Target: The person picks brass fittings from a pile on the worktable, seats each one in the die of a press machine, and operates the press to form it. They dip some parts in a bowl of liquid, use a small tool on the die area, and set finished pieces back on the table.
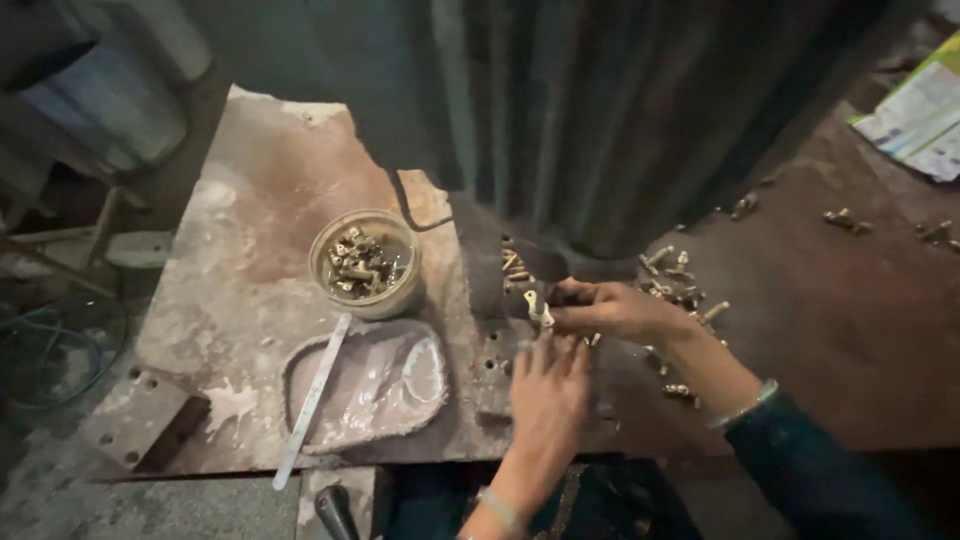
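My right hand point(612, 310) pinches a small brass fitting point(537, 308) at the base of a dark machine point(560, 120). My left hand point(548, 388) lies just below it, fingers flat and pointing up toward the fitting, touching the metal plate there. Several loose brass fittings point(678, 280) lie scattered to the right of my right hand. A round clear bowl point(366, 262) filled with more brass fittings stands to the left. A thin bracelet circles each wrist.
A shallow grey tray of wet whitish paste point(370, 385) lies on the stained metal bench point(250, 250), with a flat metal strip point(312, 398) across its left edge. More fittings point(845, 220) and printed paper point(920, 115) sit at far right. A dark handle point(335, 510) pokes up at the bottom.
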